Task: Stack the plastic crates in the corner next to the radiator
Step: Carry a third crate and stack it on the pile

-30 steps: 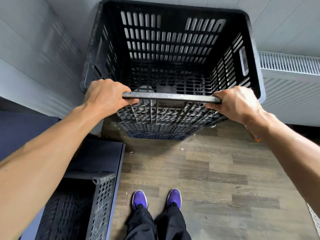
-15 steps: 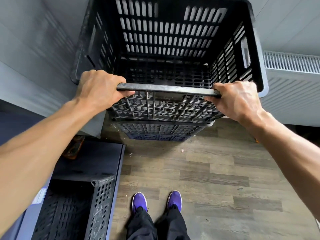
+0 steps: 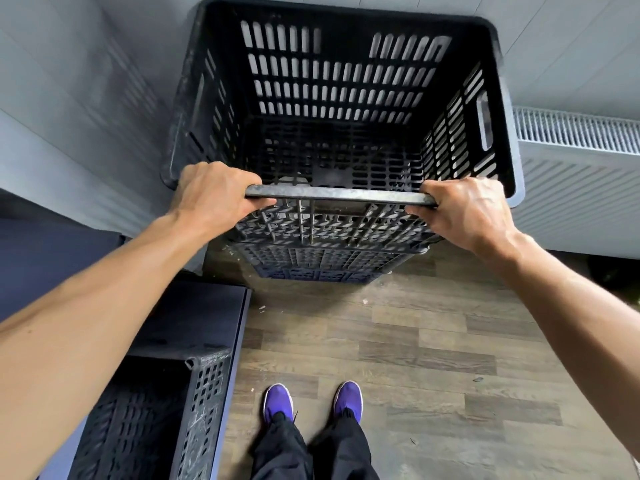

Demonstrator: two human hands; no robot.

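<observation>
Lower crates half-hidden under top crate; radiator cropped.

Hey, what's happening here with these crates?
A person grips the near rim of a black crate with the left hand and right hand, holding it over other crates stacked in the corner beside the radiator. Whether it is fully seated on them cannot be told. At lower left lies one more crate.
</observation>
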